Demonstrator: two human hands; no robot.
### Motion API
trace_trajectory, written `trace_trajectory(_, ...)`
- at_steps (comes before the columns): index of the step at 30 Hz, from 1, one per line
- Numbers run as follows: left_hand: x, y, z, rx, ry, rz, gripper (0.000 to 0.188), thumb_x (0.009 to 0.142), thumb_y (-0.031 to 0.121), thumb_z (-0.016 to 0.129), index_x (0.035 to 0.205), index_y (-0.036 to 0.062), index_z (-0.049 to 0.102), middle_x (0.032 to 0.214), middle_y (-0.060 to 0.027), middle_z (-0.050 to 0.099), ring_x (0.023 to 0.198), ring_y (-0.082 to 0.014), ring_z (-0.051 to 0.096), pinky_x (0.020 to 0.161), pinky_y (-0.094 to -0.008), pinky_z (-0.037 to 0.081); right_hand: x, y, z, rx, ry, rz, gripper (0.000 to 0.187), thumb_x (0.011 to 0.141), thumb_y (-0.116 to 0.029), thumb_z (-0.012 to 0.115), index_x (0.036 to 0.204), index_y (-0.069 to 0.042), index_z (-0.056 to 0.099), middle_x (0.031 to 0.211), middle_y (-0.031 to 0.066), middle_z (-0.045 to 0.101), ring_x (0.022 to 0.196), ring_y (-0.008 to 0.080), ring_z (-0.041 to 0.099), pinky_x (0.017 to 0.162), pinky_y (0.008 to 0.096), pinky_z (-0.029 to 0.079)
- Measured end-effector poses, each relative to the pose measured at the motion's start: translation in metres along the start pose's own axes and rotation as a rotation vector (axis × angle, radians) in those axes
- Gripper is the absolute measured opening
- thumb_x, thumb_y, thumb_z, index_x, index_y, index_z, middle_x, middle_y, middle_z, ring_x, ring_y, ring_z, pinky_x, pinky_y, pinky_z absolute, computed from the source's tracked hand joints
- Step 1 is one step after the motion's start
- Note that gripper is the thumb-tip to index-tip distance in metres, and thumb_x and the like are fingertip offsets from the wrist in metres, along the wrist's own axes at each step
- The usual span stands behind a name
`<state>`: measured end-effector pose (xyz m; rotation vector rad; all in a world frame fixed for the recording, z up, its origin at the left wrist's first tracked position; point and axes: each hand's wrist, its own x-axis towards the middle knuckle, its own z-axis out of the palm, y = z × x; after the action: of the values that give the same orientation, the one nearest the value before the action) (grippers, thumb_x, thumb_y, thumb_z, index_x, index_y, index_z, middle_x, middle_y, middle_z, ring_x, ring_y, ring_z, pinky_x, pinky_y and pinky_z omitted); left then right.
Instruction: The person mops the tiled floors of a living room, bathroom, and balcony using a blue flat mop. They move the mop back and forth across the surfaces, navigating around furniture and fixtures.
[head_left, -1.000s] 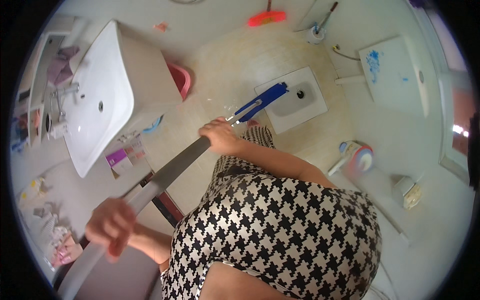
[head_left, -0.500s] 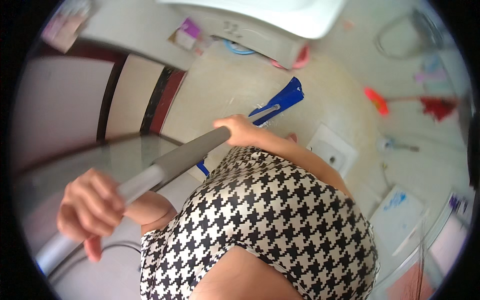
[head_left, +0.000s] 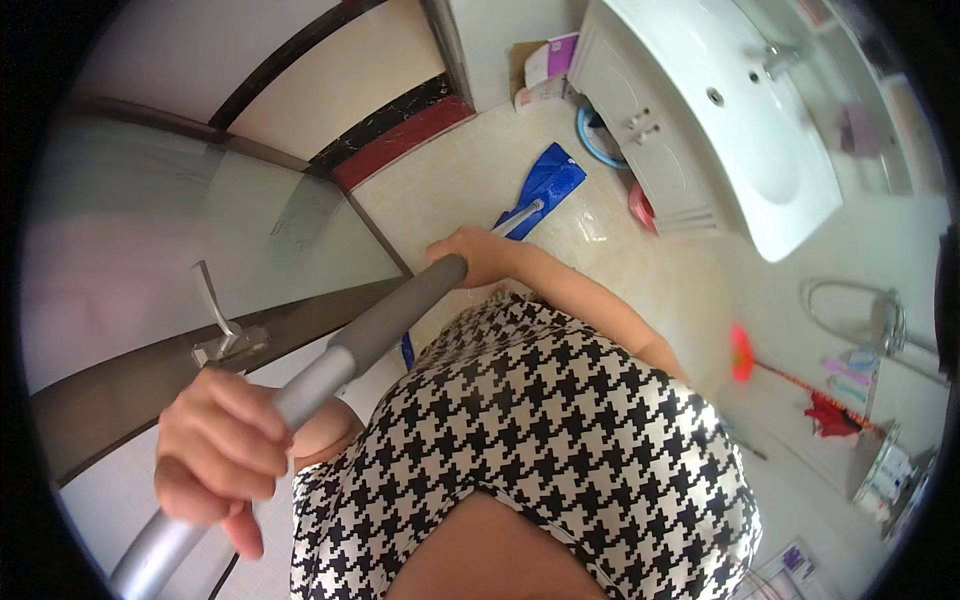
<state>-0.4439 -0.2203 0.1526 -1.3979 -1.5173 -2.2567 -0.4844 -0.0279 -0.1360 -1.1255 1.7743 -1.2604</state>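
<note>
Blue and flat, the mop head (head_left: 562, 178) lies on the pale tiled floor (head_left: 670, 275), well ahead of the person, with a shiny patch (head_left: 593, 226) just beside it. From it a pole (head_left: 522, 216) slants up toward the lower left: thin at first, then a thick grey sleeve (head_left: 400, 312), then bare silver tube (head_left: 312, 392). The right hand (head_left: 478, 257) is closed around the lower end of the sleeve, though from my side I can't make out every finger. Higher up, the left hand (head_left: 222, 448) has its fingers curled firmly over the silver tube, thumb pointing down. Between the arms spreads a black-and-white houndstooth dress (head_left: 560, 430).

Beyond the mop head stands a white cabinet (head_left: 665, 150) topped by a sink (head_left: 775, 180). A blue-rimmed basin (head_left: 590, 145) and a pink tub (head_left: 640, 206) sit at the cabinet's foot, and a purple-and-white carton (head_left: 548, 66) stands near its far end. To the left runs a dark red strip (head_left: 415, 145), then a glass door (head_left: 220, 250) with a metal lever handle (head_left: 211, 295). Off to the right, I see an orange-red broom (head_left: 741, 352).
</note>
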Motion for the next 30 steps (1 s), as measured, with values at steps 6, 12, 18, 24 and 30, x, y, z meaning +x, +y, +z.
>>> trace_trajectory(6, 0.012, -0.004, 0.017, 0.045, 0.062, 0.078, 0.040, 0.076, 0.022, 0.082, 0.071, 0.0103, 0.045, 0.051, -0.0013, 0.056, 0.044, -0.0123, 0.055, 0.043, -0.0261, 0.045, -0.008, -0.004, -0.036, -0.018, -0.014, -0.004, 0.023, 0.071, -0.023, 0.073, 0.092, -0.016, 0.066, 0.086, 0.0108, 0.069, 0.086, 0.0352, 0.065, 0.073, 0.0442, 0.050)
trace_trajectory(12, -0.011, -0.018, 0.018, -0.064, -0.084, -0.084, 0.035, 0.078, 0.020, 0.080, 0.078, 0.0084, 0.047, 0.063, -0.0065, 0.062, 0.060, -0.0189, 0.064, 0.052, -0.0298, 0.053, -0.036, 0.013, -0.023, 0.020, -0.206, 0.035, 0.032, 0.070, -0.029, 0.079, 0.096, -0.013, 0.068, 0.088, 0.0099, 0.070, 0.085, 0.0306, 0.066, 0.074, 0.0409, 0.050)
trace_trajectory(18, -0.011, -0.023, 0.013, -0.322, -0.037, -0.154, 0.030, 0.082, 0.012, 0.076, 0.078, 0.0052, 0.047, 0.058, -0.0102, 0.058, 0.047, -0.0189, 0.053, 0.041, -0.0296, 0.042, -0.043, 0.007, -0.011, 0.279, -0.470, 0.123, 0.035, 0.075, -0.031, 0.080, 0.098, -0.008, 0.067, 0.091, 0.0100, 0.070, 0.087, 0.0273, 0.065, 0.078, 0.0389, 0.049)
trace_trajectory(24, -0.008, -0.007, 0.015, -0.028, 0.142, -0.146, 0.034, 0.087, 0.024, 0.072, 0.082, 0.0085, 0.043, 0.065, -0.0053, 0.060, 0.051, -0.0163, 0.055, 0.047, -0.0296, 0.047, -0.034, 0.000, -0.014, 0.149, -0.298, -0.065, 0.032, 0.077, -0.021, 0.077, 0.101, -0.008, 0.059, 0.090, 0.0104, 0.067, 0.089, 0.0282, 0.064, 0.078, 0.0397, 0.047)
trace_trajectory(30, -0.016, 0.014, 0.016, 0.228, 0.181, -0.034, 0.034, 0.085, 0.032, 0.074, 0.088, 0.0104, 0.048, 0.060, -0.0003, 0.062, 0.051, -0.0125, 0.060, 0.047, -0.0252, 0.048, -0.027, -0.023, -0.007, 0.125, -0.202, -0.004, 0.029, 0.077, -0.017, 0.074, 0.099, -0.010, 0.057, 0.088, 0.0110, 0.065, 0.088, 0.0281, 0.064, 0.075, 0.0402, 0.046)
